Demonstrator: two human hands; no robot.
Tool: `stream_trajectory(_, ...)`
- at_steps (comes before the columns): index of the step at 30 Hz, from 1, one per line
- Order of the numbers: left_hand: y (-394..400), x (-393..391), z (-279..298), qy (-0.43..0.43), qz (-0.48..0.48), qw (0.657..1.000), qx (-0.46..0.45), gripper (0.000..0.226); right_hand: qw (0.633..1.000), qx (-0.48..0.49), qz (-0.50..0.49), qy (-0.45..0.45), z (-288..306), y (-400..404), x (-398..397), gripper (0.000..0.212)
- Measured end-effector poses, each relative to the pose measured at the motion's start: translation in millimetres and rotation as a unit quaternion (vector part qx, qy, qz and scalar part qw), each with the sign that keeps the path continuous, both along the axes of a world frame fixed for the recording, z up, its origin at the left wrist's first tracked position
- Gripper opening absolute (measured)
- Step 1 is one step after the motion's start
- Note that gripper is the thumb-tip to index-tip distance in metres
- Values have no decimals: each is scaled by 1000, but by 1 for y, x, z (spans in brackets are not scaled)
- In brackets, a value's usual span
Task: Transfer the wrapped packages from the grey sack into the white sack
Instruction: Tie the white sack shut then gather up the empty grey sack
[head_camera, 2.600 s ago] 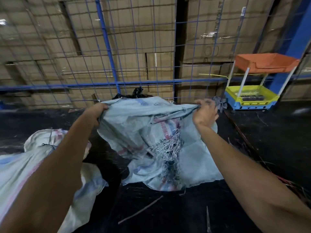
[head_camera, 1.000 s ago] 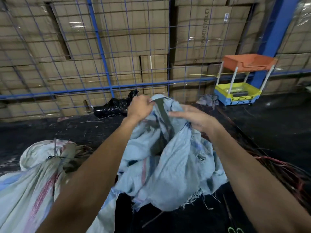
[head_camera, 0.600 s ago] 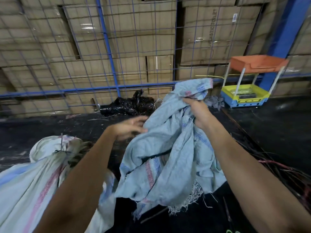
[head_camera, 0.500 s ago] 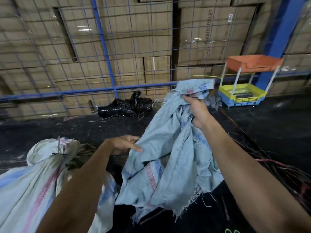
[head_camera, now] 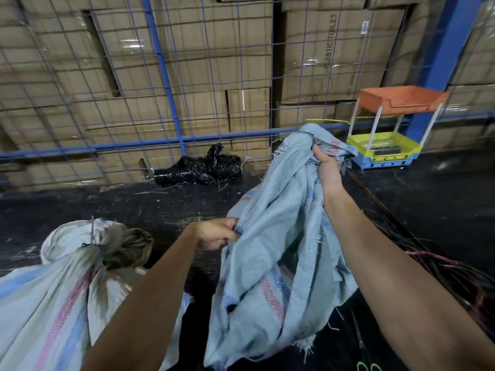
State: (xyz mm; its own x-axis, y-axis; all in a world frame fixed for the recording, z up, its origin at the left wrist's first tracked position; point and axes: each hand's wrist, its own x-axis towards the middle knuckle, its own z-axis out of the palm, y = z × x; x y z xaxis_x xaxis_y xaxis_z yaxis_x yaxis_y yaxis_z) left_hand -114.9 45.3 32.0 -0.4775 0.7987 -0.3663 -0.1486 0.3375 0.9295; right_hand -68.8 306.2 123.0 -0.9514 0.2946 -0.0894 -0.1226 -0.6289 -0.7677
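Observation:
An empty pale blue-grey woven sack (head_camera: 278,250) with red and blue stripes hangs limp in front of me above the dark floor. My right hand (head_camera: 328,170) grips a bunched upper part of it, held high. My left hand (head_camera: 218,232) pinches the sack's left edge lower down. A full whitish woven sack (head_camera: 53,290), tied shut at its neck with a thin tie, lies at the lower left under my left forearm. No wrapped packages show.
A blue wire-mesh fence (head_camera: 166,76) with stacked cardboard boxes behind it closes the far side. A crumpled black plastic bag (head_camera: 198,170) lies at its foot. An orange, yellow and blue tray rack (head_camera: 388,135) stands at right. Scissors (head_camera: 368,366) and loose cords (head_camera: 455,271) lie on the floor.
Both hands held the sack's top edge stretched wide, then gathered it. My right hand lifted a bunched part; my left hand let go, dropped lower and now pinches the left edge.

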Motion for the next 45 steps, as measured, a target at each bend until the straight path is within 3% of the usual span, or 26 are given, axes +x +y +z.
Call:
stream_trajectory(2, 8, -3, 5, 32, -6, 999, -21, 48, 999, 17, -35, -21, -4, 5, -1, 32)
stream_trajectory(4, 10, -17, 11, 137, 86, 984, -69, 30, 996, 8, -76, -46, -11, 15, -3, 36)
stream_trajectory(6, 11, -32, 20, 256, 264, 920, -136, 22, 987, 48, -119, -99, -23, 23, -7, 51)
stream_trajectory(8, 19, -31, 37, 286, 416, 852, -135, 21, 974, 151, -70, -152, -44, 23, -17, 87)
stream_trajectory(9, 28, -27, 47, 287, 435, 844, -125, 18, 965, 197, -18, -170, -52, 16, -18, 98)
stream_trajectory(11, 47, -26, 65, 275, 429, 856, -86, 19, 930, 302, 124, -170, -49, -13, -3, 79)
stream_trajectory(13, 62, -24, 78, 177, 423, 889, 0, 24, 860, 406, 260, -163, -45, -42, 9, 44)
stream_trajectory(14, 66, -23, 83, 149, 418, 896, 27, 23, 835, 448, 277, -162, -49, -50, 10, 35)
stream_trajectory(15, 67, -23, 87, 166, 418, 893, 34, 22, 832, 463, 262, -157, -54, -54, 7, 30)
stream_trajectory(18, 51, -16, 95, 230, 373, 899, 3, 47, 886, 420, 115, -161, -58, -47, -9, 25)
stream_trajectory(20, 38, -14, 82, 203, 311, 926, -65, 85, 913, 363, 75, -169, -48, -41, -14, 20)
stream_trajectory(21, 33, -10, 72, 187, 266, 939, -114, 93, 924, 334, 82, -166, -42, -41, -14, 13)
stream_trajectory(23, 32, -3, 54, 130, 206, 960, -135, 73, 931, 310, 100, -163, -31, -41, -16, 12)
stream_trajectory(26, 33, -10, 50, 118, 265, 953, -87, 46, 939, 288, 100, -158, -29, -37, -18, 17)
stream_trajectory(31, 23, -24, 60, 295, 315, 897, -100, 8, 948, 253, 75, -178, -40, -38, -24, 26)
stream_trajectory(34, 16, -32, 59, 363, 366, 846, -135, 7, 966, 195, 80, -149, -52, -35, -37, 67)
stream_trajectory(35, 5, -39, 58, 356, 419, 823, -147, 12, 969, 179, 82, -148, -57, -28, -41, 73)
stream_trajectory(37, -33, -54, 53, 306, 535, 768, -174, 22, 966, 175, 14, -190, -69, -4, -41, 52)
stream_trajectory(40, -94, -58, 37, 185, 627, 707, -269, 39, 917, 239, -142, -286, -102, 39, -37, 43)
stream_trajectory(41, -105, -57, 34, 134, 630, 719, -260, 46, 907, 235, -174, -303, -108, 45, -36, 44)
stream_trajectory(43, -112, -59, 35, 60, 585, 784, -200, 58, 906, 188, -237, -296, -108, 43, -40, 41)
stream_trajectory(45, -105, -61, 49, 81, 526, 821, -209, 48, 927, 167, -244, -228, -85, 25, -46, 37)
